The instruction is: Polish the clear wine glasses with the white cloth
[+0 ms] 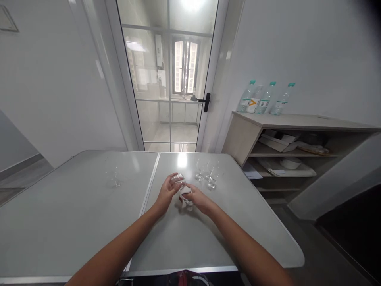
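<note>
Holding a small clear drinking glass [177, 178] in the left hand [167, 190] and a crumpled white cloth [186, 203] in the right hand [197, 197].
Tilted over a glossy pale-grey table [89, 226], the drinking glass lies between the left thumb and curled fingers, which close around its sides; just below it, the right fingers grip the bunched cloth, though whether they touch it I cannot tell. Right of the drinking glass stand clear stemmed glasses [211, 184]; well to its left is more transparent glassware [117, 183].
</note>
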`<state>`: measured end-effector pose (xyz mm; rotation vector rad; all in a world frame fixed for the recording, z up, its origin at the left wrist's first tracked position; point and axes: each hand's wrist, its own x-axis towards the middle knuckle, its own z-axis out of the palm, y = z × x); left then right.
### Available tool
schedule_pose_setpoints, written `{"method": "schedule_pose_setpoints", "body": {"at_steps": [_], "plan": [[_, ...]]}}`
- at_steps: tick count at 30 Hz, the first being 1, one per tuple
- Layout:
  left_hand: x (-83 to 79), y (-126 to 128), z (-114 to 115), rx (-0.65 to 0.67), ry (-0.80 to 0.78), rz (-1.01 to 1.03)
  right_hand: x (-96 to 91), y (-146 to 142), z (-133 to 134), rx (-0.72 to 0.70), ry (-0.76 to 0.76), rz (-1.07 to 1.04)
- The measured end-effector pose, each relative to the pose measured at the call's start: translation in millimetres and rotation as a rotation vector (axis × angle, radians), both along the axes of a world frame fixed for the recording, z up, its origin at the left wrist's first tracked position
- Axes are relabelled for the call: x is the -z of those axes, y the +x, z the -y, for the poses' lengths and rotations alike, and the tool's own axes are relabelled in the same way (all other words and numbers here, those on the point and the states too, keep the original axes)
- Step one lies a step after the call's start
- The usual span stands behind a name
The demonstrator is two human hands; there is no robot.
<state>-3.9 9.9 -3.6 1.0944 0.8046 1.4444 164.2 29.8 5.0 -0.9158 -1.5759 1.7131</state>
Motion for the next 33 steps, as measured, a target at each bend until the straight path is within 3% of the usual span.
{"method": "schedule_pose_setpoints", "body": {"at_steps": [2,4,6,10,12,17,19,21,25,27,29,33], "plan": [[5.4,1,-1,-0.092,0.011,-0.066,3.5,-6,4,0.216,0.278,0.248],[7.9,2,-1,-0.139,0.036,-0.096,4.4,-10,6,0.304,0.412,0.371],[6.3,1,-1,-0.135,0.054,-0.084,1.9,-10,7,0.214,0.314,0.259],[-0.9,-1,0,-0.043,0.063,-0.015,-7.0,-2,3,-0.203,-0.167,-0.161],[-1.5,-1,1,-0.053,0.087,-0.046,-8.3,3,0,-0.249,-0.188,-0.180],[3.0,3,5,-0.232,0.143,-0.252,-0.4,-1,1,0.162,0.407,0.248],[3.7,3,5,-0.231,0.154,-0.222,0.7,-5,4,0.234,0.477,0.312],[3.6,1,4,-0.180,0.147,-0.150,-1.8,-7,6,0.160,0.337,0.199],[3.4,-5,-2,-0.024,0.092,-0.028,-8.5,-2,4,-0.179,-0.182,-0.176],[3.9,-5,-3,-0.027,0.091,-0.049,-7.5,0,2,-0.236,-0.249,-0.211],[4.9,-4,-3,-0.108,0.096,-0.139,-3.3,-1,0,-0.143,-0.082,-0.083],[6.5,1,1,-0.266,0.099,-0.274,4.1,-6,2,0.145,0.480,0.435]]}}
